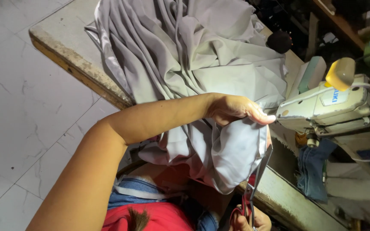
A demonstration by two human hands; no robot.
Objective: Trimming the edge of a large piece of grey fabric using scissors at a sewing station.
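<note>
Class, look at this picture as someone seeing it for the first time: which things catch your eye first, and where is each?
The big heap of grey cloth fills the worn table at top centre. In the middle, the left hand pinches an edge of it up, while the right hand at the bottom edge points scissors toward it. At the right stands a cream sewing machine.

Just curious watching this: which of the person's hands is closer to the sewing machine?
Left. The left hand, pinching the grey fabric, nearly reaches the sewing machine; the right hand holds scissors lower down.
</note>
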